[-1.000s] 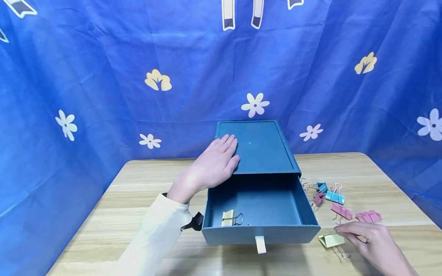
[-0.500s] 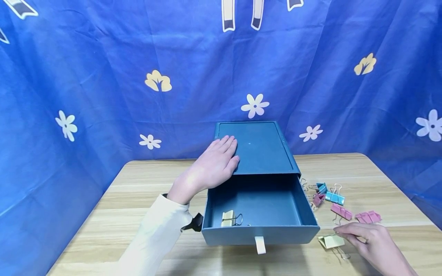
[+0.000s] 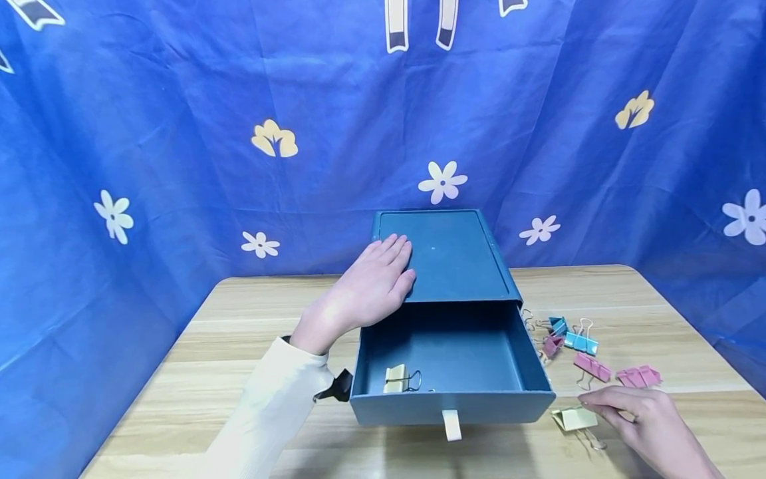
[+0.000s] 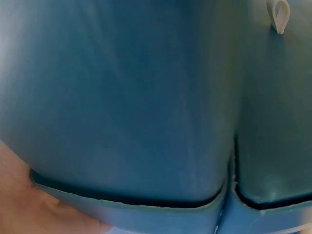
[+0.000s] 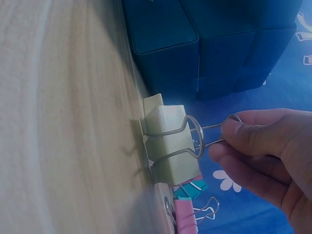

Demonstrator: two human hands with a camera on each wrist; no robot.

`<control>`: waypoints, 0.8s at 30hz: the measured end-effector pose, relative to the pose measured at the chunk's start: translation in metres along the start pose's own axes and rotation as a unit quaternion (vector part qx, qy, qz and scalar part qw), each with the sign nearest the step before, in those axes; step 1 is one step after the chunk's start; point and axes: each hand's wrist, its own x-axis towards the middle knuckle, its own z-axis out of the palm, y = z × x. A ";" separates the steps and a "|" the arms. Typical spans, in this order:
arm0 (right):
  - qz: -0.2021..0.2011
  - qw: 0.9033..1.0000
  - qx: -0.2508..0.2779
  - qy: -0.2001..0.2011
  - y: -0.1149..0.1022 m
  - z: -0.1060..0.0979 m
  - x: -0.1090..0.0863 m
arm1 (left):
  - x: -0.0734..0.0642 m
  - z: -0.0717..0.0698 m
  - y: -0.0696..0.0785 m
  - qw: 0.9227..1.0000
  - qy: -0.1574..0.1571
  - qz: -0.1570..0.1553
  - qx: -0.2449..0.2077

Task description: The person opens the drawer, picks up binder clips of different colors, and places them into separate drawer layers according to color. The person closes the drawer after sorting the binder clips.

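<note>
My left hand [image 3: 368,283] lies with straight fingers on the left part of the blue drawer box's top [image 3: 457,256]. The blue drawer [image 3: 497,407] is pulled out, and a cream binder clip [image 3: 395,379] sits inside at its front left. A bit of wire from something else shows behind the front wall. On the right, my right hand [image 3: 649,426] pinches a wire handle of a pale yellow binder clip [image 3: 576,418] between thumb and finger. In the right wrist view this clip [image 5: 170,141] is at the tabletop; whether it touches is unclear.
Pink binder clips [image 3: 639,376] lie behind the right hand. Farther back are a light blue clip [image 3: 581,343], a teal clip [image 3: 558,325] and a purple clip [image 3: 552,345], close to the drawer's right side. A white pull tab [image 3: 451,425] hangs from the drawer front.
</note>
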 end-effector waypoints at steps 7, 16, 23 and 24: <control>-0.006 1.000 -0.015 0.000 -0.002 -0.001 0.003 | 0.000 0.001 0.000 1.000 0.003 0.003 -0.006; -0.004 1.000 -0.017 0.006 -0.003 -0.003 0.006 | 0.000 0.001 0.001 1.000 0.008 0.008 -0.012; 0.000 1.000 -0.016 0.006 -0.004 -0.003 0.006 | 0.000 0.002 0.000 1.000 0.015 0.009 -0.011; 0.000 1.000 -0.014 0.005 -0.004 -0.003 0.006 | 0.000 0.002 0.000 1.000 0.016 0.009 -0.011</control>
